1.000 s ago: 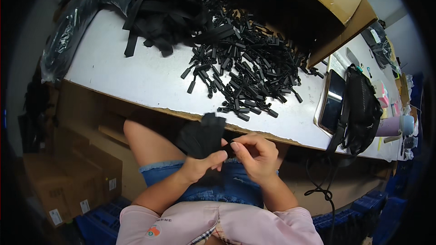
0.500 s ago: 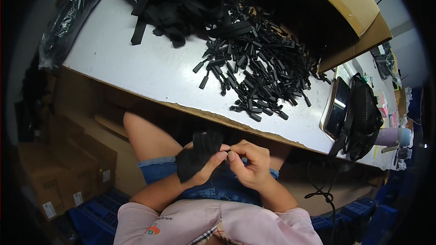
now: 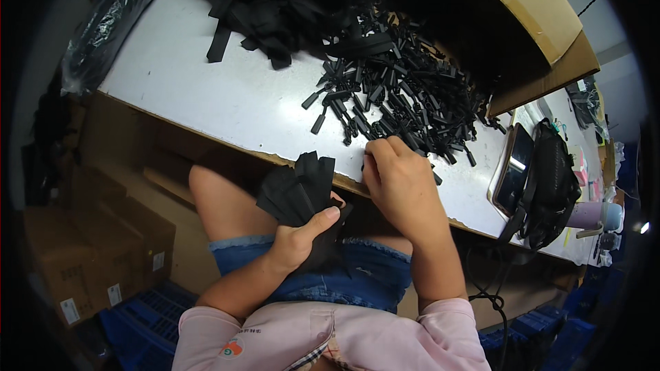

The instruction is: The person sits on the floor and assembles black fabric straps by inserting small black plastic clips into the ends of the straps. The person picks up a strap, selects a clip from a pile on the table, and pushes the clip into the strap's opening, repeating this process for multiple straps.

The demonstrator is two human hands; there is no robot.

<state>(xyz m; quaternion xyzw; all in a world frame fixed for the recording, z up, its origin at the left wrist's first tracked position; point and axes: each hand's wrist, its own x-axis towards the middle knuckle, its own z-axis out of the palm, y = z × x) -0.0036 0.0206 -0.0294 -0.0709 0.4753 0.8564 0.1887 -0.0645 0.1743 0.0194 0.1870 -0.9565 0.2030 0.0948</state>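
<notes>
My left hand (image 3: 302, 237) is closed around a bundle of black fabric strips (image 3: 299, 189), held over my lap with the strip ends fanned upward. Its thumb presses on the near side of the bundle. At the front edge of the white table, my right hand (image 3: 405, 182) is curled with fingers bent downward, at the near side of a heap of small black pieces that look like zipper pulls (image 3: 392, 96). The back of that hand hides its fingertips and whatever is between them.
More black strips (image 3: 275, 14) lie piled at the far left of the table (image 3: 185, 75). An open cardboard box (image 3: 543, 82) stands behind the heap. To the right are a phone (image 3: 514, 168), a black bag (image 3: 553, 178) and a lilac bottle (image 3: 588, 214). Cartons (image 3: 96, 254) stand at lower left.
My right hand has left my left hand and moved up and right to the table edge by the heap. The strips in my left hand now fan upward more visibly.
</notes>
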